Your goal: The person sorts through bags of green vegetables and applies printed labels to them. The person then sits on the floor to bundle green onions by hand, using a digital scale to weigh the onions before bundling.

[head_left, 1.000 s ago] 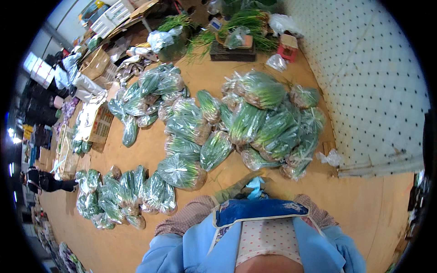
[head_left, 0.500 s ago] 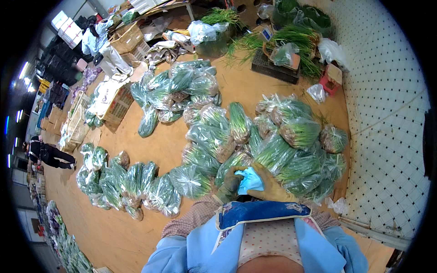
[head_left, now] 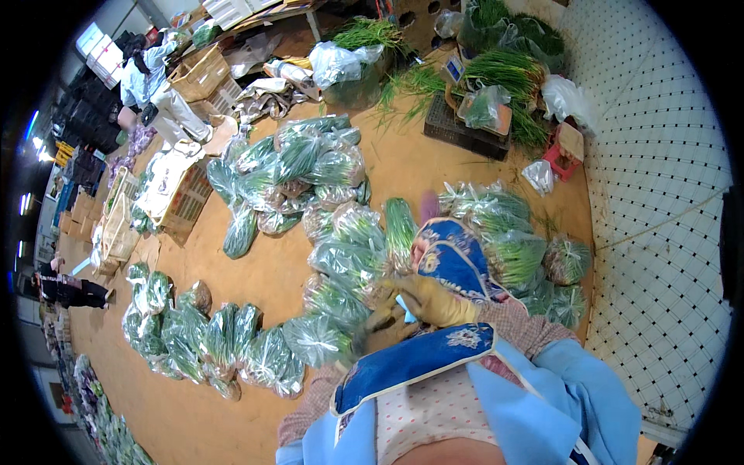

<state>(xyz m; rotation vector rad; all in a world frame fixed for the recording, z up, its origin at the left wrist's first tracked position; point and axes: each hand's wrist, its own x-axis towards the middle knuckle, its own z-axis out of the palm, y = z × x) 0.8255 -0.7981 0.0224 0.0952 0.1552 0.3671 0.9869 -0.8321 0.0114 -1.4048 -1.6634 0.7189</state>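
Note:
My gloved hands meet low in front of my body, above the bagged green onions. A small light blue crumpled piece, cloth or thin plastic, (head_left: 406,308) shows between them. My right hand (head_left: 439,301), in a yellowish glove, has its fingers bent and pinched on this piece. My left hand (head_left: 384,321) sits against its other side, fingers curled and slightly blurred; what they grip is hidden. Just beyond the right hand, a blue floral fabric flap with cream edging (head_left: 456,254) stands up and covers some bags. A clear bag of green onions (head_left: 325,337) lies beside my left hand.
More bagged green onions (head_left: 310,167) lie on the tan floor, with another row (head_left: 221,341) at left. A black crate (head_left: 463,132) with a scale and a red stool (head_left: 564,151) stand at far right by the tiled wall (head_left: 659,232). Two people are at far left.
The light blue piece, spread between my hands before, is now mostly covered by my fingers. The floral flap has come up beyond my right hand. My view has shifted slightly.

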